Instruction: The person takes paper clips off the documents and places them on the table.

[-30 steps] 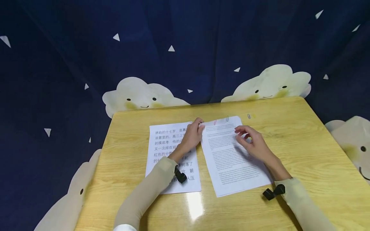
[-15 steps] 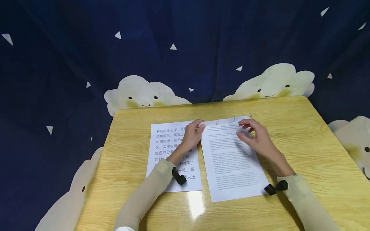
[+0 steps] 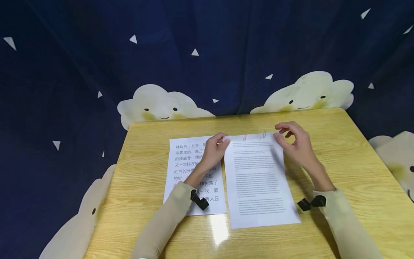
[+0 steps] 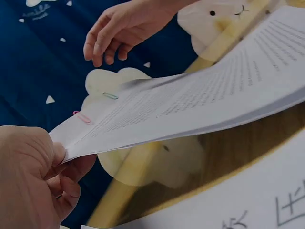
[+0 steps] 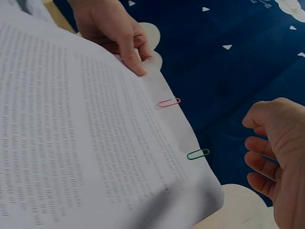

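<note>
My left hand (image 3: 213,150) pinches the top left corner of a small stack of printed sheets (image 3: 255,180), thumb on top and fingers beneath. In the left wrist view the held end of the stack is raised above the table. A pink paper clip (image 5: 168,102) and a green paper clip (image 5: 198,154) sit on the top edge of the stack. My right hand (image 3: 297,144) hovers by the top right corner with fingers loosely bent. The right wrist view shows it apart from the paper, holding nothing.
Beneath my left forearm lies another sheet (image 3: 171,172) with large Chinese characters. The wooden table (image 3: 339,162) ends at a dark blue curtain (image 3: 226,54) with cloud shapes. Black wrist cameras are strapped over both sleeves.
The printed stack has swung straighter, its lower end moving left. My right hand has moved right and up to the top right corner, covering the spot where two loose clips showed. My left hand keeps its pinch.
</note>
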The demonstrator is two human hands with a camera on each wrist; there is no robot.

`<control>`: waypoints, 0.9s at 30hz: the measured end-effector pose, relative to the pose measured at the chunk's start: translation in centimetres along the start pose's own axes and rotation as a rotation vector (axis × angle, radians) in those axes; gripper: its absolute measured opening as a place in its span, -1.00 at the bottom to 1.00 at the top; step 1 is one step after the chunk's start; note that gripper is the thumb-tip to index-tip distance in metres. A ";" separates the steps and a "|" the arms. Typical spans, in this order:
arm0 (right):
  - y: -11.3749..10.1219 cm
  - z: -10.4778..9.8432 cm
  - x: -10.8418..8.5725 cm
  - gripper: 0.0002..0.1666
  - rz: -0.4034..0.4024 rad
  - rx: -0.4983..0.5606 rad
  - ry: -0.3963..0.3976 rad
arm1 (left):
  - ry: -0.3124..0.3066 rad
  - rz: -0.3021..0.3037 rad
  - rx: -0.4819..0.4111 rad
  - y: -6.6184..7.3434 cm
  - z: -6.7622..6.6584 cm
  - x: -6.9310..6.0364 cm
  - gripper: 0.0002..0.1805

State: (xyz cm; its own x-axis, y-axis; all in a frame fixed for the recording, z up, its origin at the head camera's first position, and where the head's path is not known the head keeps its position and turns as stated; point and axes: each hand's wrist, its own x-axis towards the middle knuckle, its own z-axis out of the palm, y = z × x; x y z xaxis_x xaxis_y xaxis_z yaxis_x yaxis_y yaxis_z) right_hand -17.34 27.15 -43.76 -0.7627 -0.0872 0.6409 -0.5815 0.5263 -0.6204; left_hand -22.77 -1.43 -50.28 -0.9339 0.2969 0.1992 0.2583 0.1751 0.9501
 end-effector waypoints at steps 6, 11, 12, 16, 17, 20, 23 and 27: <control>1.1 -0.4 0.8 -0.63 -0.002 -0.033 0.007 | -0.002 0.010 -0.061 0.9 -0.4 -0.3 -0.78; 2.1 -0.6 1.5 -0.64 0.017 -0.046 -0.065 | 0.008 0.032 -0.101 1.4 -0.7 -0.7 -0.77; 2.1 -0.7 1.7 -0.65 0.021 -0.047 -0.081 | 0.007 0.037 -0.113 1.5 -0.8 -0.7 -0.77; 1.8 -0.8 2.2 -0.72 0.038 -0.043 -0.130 | 0.006 0.049 -0.145 1.8 -1.2 -1.0 -0.76; 1.8 -0.8 2.3 -0.73 0.041 -0.042 -0.139 | 0.009 0.048 -0.151 1.8 -1.3 -1.0 -0.76; 1.7 -0.8 2.5 -0.80 0.050 -0.036 -0.159 | 0.019 0.051 -0.172 2.0 -1.5 -1.2 -0.76; 1.6 -0.8 2.5 -0.86 0.054 -0.038 -0.171 | 0.037 0.047 -0.200 2.1 -1.6 -1.2 -0.76; 1.4 -0.9 2.6 -0.87 0.069 -0.040 -0.202 | 0.063 0.029 -0.229 2.3 -1.7 -1.4 -0.77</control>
State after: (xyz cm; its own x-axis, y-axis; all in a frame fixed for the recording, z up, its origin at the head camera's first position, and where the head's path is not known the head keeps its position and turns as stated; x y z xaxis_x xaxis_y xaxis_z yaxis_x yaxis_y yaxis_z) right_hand -19.89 28.41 -42.63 -0.8439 -0.2150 0.4916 -0.5173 0.5694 -0.6389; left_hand -21.25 -3.02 -47.93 -0.9423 0.2381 0.2355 0.2297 -0.0522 0.9719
